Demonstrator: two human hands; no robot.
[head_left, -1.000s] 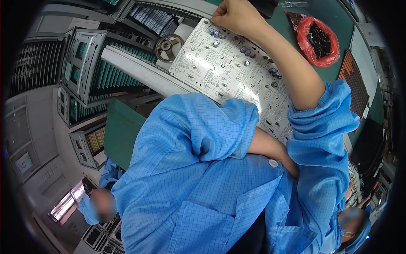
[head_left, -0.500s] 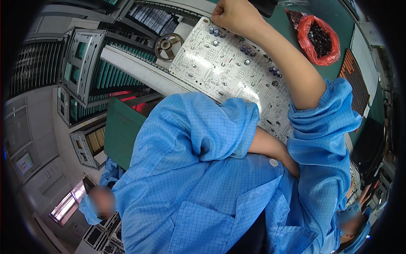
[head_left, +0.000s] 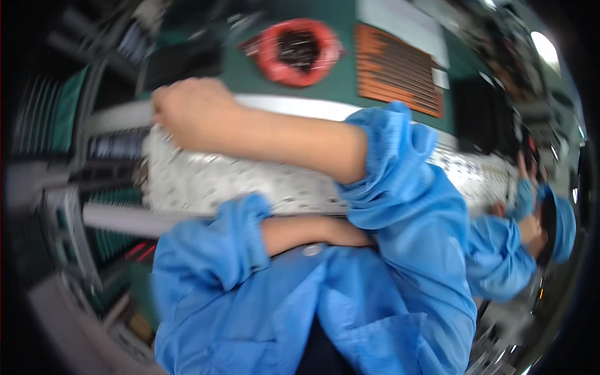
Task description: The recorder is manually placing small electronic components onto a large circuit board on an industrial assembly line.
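A white circuit board (head_left: 231,181) with small parts on it lies in front of me, blurred by motion. My right arm reaches leftward across it. My right hand (head_left: 194,114) is closed by the board's far left corner; its fingertips are hidden and smeared, so what they hold cannot be made out. My left forearm (head_left: 306,236) lies bent across my body at the board's near edge. The left hand passes beneath my right sleeve (head_left: 397,162), which covers its fingers.
Beyond the board, a red plastic bag (head_left: 272,59) of dark small parts sits on the green table (head_left: 240,81). Right of it lies an orange-brown slatted stack (head_left: 394,69). Racks (head_left: 47,115) stand left. A co-worker in a blue cap (head_left: 564,222) is close at right.
My view has swung to the right, so the board now runs nearly level and the co-worker shows more. My right hand is still closed by the board's far edge.
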